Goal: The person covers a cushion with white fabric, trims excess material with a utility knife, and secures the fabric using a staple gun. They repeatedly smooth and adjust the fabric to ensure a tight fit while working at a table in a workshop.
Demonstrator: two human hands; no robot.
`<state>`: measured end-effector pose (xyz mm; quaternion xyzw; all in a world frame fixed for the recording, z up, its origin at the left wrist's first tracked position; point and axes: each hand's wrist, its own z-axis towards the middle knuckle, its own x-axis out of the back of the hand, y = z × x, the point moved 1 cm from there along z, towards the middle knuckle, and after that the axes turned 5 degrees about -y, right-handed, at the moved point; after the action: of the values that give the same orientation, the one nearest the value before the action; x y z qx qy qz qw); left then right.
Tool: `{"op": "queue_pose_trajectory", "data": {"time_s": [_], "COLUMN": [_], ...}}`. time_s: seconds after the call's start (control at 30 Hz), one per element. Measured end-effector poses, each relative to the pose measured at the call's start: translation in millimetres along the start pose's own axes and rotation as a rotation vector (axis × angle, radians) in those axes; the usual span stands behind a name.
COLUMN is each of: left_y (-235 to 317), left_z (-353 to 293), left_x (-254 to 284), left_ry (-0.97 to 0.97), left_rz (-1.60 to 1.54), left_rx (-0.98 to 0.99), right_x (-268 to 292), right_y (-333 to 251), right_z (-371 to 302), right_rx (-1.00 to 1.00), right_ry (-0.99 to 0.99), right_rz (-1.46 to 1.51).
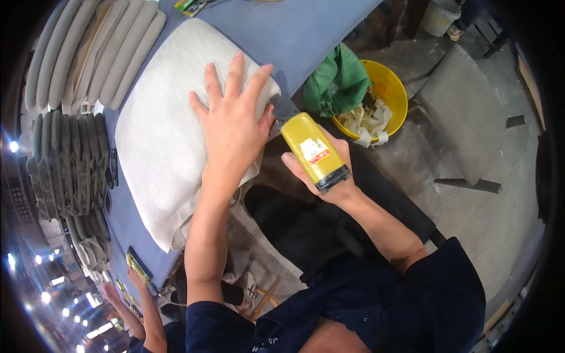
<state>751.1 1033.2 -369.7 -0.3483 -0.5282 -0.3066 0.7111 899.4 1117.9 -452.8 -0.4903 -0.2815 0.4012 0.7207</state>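
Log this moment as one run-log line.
Left grip: spread on white cushion | Right grip: holding yellow tool by cushion's edge | Cushion: on blue table | Yellow bucket: scraps inside

Yellow bucket (401, 97) of pale scraps (379, 117), green cloth (331, 82) at its rim, grey bucket (439, 21) beyond.

A pale, finely ribbed fabric-covered cushion (159, 112), rounded, lying on the blue table (300, 35) and overhanging its edge, flat beneath my spread left hand (232, 126), a yellow tool (313, 147) gripped in my right hand (341, 193), its dark nose at the cushion's rim.
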Motion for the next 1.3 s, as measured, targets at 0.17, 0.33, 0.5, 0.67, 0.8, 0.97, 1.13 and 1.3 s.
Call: {"op": "queue_pose_trajectory", "data": {"time_s": [0.17, 0.33, 0.5, 0.67, 0.8, 0.97, 1.13, 1.3], "left_y": [-2, -2, 1, 3, 2, -3, -3, -3], "left_z": [1, 2, 2, 0, 2, 0, 2, 0], "left_x": [3, -2, 3, 1, 2, 5, 4, -2], "left_ry": [-0.013, -0.044, -0.075, -0.065, -0.053, -0.057, -0.014, 0.037], "left_rz": [-0.022, -0.011, -0.04, -0.079, -0.05, -0.012, -0.043, -0.025], "left_rx": [0.004, 0.012, 0.021, 0.01, -0.011, 0.01, 0.004, -0.029], "right_x": [3, 14, 12, 16, 18, 7, 8, 10], "right_y": [18, 31, 36, 35, 52, 43, 37, 39], "right_z": [-1, 3, -2, 1, 3, 9, 2, 2], "right_rx": [-0.046, 0.052, -0.07, -0.061, 0.017, -0.015, -0.024, 0.077], "right_ry": [-0.036, -0.102, -0.109, -0.129, -0.175, -0.174, -0.099, -0.115], "right_rz": [-0.029, -0.111, -0.027, -0.161, -0.204, -0.035, 0.089, -0.027]}}
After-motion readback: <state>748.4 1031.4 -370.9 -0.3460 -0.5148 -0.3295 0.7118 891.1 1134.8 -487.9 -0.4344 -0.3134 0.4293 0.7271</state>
